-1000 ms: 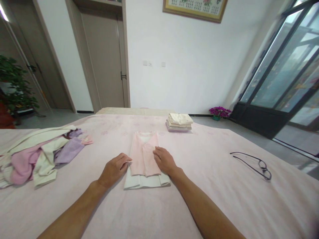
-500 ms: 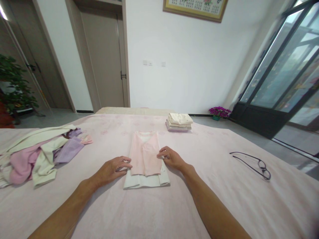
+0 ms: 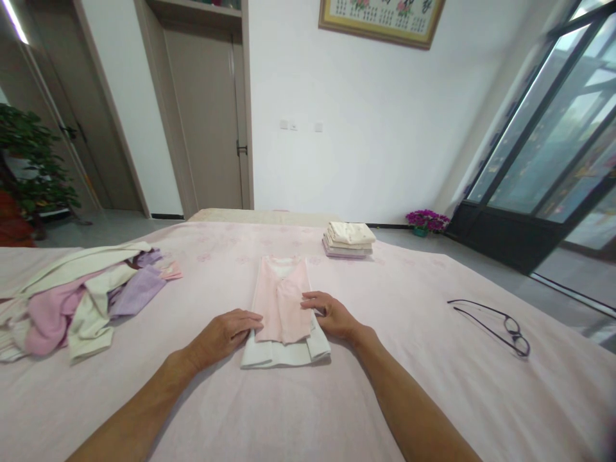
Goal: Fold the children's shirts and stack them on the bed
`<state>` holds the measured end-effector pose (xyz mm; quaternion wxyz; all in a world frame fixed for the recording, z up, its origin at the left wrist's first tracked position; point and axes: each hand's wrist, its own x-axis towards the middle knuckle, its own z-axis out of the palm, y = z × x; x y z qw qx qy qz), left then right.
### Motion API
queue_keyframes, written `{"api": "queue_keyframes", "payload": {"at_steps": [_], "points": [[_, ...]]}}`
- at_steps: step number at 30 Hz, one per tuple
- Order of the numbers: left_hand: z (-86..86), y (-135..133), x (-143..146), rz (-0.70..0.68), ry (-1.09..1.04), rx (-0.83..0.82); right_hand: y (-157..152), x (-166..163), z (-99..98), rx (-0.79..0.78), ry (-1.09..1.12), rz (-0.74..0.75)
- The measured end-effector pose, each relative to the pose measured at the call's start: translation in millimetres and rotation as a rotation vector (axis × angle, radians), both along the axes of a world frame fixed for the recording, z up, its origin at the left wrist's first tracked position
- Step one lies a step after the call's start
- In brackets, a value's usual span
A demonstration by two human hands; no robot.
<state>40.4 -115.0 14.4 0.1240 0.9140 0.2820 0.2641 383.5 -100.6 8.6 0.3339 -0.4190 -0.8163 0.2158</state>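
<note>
A small pink top with a V-shaped neckline lies flat in front of me on a folded white garment. The white cloth shows below it and along its sides. My left hand rests at the left edge, its outstretched fingertips on the pink fabric. On the opposite edge lies my right hand, fingers extended over the pink top. Its thumb is partly hidden beside the white cloth. Both hands look open, pressing lightly on the fabric.
A loose heap of clothes in cream, pink and purple lies at the left. Farther back stands a neat stack of folded clothes. Black-framed glasses lie at the right. Everything rests on a pale pink bedspread.
My left fingers have moved right, onto the pink top's edge. My right fingers have straightened over its other side. The white cloth's lower right corner has shifted slightly.
</note>
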Motion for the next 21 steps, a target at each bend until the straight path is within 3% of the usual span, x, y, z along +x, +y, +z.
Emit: {"api": "queue_keyframes", "payload": {"at_steps": [7,13,21], "points": [[-7.5,3.4,-3.1,0.004,-0.054,-0.071,-5.6,-9.0,4.0,0.223,-0.123,-0.027],[-12.5,3.2,8.0,0.048,-0.091,0.039,-8.4,-11.4,14.1,0.239,-0.269,-0.032],[2.6,3.0,12.7,0.100,0.033,0.122,-9.5,-7.0,22.9,0.275,-0.270,-0.022]]}}
